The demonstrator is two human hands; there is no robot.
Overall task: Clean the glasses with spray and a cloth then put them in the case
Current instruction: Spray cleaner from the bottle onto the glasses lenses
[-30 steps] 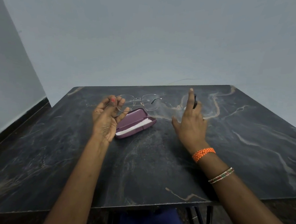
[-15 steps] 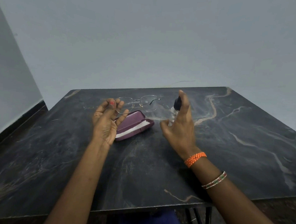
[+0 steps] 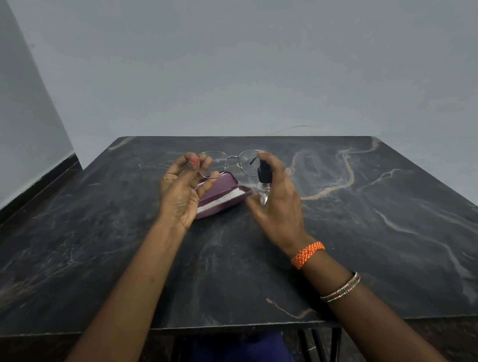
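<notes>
My left hand (image 3: 180, 189) holds thin wire-rimmed glasses (image 3: 235, 161) by the left end, raised above the table with the lenses facing me. My right hand (image 3: 280, 200) grips a small clear spray bottle (image 3: 263, 182) with a black pump top, index finger resting on the pump, its nozzle close beside the right lens. Under both hands lies an open maroon glasses case (image 3: 226, 192) with a white cloth (image 3: 222, 200) inside it.
The dark marbled table (image 3: 369, 230) stands against a grey wall, with a second wall close on the left. Its front edge runs just before my lap. Black table legs show below at the right.
My right hand has brought the spray bottle leftward and up to the glasses' right lens. The left hand has kept the glasses nearly still.
</notes>
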